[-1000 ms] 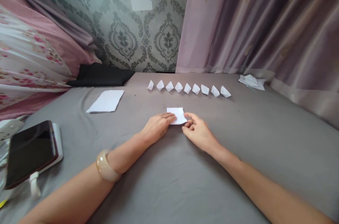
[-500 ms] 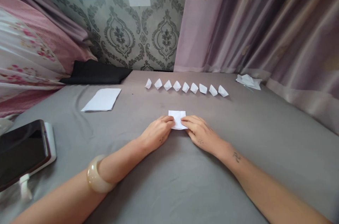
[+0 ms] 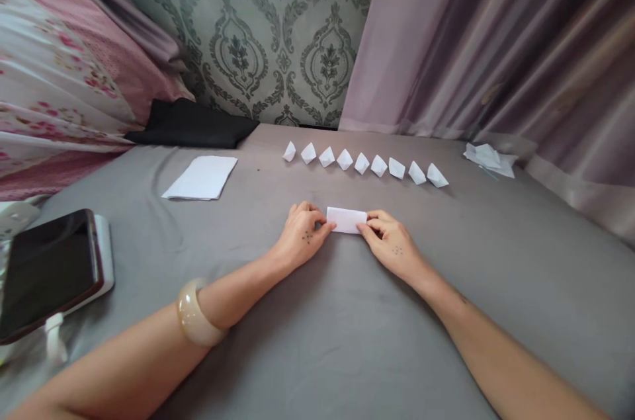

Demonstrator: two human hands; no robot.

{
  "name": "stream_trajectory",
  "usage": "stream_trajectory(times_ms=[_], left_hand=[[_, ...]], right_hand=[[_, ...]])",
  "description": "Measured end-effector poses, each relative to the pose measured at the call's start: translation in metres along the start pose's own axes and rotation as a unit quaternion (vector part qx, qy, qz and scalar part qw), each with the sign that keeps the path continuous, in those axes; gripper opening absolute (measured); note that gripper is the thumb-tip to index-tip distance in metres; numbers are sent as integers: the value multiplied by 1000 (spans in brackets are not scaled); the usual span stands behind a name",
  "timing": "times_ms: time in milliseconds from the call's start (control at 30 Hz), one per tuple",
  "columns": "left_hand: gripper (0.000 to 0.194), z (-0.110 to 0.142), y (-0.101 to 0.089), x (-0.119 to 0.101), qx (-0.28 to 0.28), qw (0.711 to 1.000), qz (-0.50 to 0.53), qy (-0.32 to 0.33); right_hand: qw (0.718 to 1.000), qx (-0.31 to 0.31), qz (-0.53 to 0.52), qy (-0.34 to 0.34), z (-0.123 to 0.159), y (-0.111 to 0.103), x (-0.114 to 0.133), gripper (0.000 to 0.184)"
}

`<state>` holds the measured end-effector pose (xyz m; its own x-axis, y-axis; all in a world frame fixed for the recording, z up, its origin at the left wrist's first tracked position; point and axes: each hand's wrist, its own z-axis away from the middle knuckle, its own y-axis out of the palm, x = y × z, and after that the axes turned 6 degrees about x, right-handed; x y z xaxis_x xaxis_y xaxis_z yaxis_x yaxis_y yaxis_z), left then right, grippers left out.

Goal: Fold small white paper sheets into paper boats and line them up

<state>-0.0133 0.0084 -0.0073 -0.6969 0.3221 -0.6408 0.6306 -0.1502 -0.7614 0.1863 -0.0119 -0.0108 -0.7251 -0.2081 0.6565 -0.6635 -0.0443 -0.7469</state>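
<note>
While it curls inward, the left hand (image 3: 305, 233) pinches the folded paper (image 3: 346, 219). The right hand (image 3: 393, 243) pinches the other end.

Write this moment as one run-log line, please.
left hand: pinching folded paper at left end | right hand: pinching right end | small paper shapes: row beyond | paper stack: left of row

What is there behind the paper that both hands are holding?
Behind the paper, nine folded pieces sit in a row on the gray cloth, with the wall farther back. Whatever the paper itself covers cannot be seen.
</note>
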Motion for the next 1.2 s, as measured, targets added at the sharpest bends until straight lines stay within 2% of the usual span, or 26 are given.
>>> stream_trajectory(times_ms=[367, 1000, 1200], left_hand=[[26, -12, 9, 4, -23, 999, -10, -24], [30, -20, 17, 14, -32, 999, 1, -42], [29, -20, 15, 11, -22, 998, -2, -56]], right_hand=[[998, -30, 35, 37, -6, 5, 5, 29], [996, -19, 52, 63, -12, 6, 4, 30], [995, -19, 57, 74, -13, 6, 5, 30]])
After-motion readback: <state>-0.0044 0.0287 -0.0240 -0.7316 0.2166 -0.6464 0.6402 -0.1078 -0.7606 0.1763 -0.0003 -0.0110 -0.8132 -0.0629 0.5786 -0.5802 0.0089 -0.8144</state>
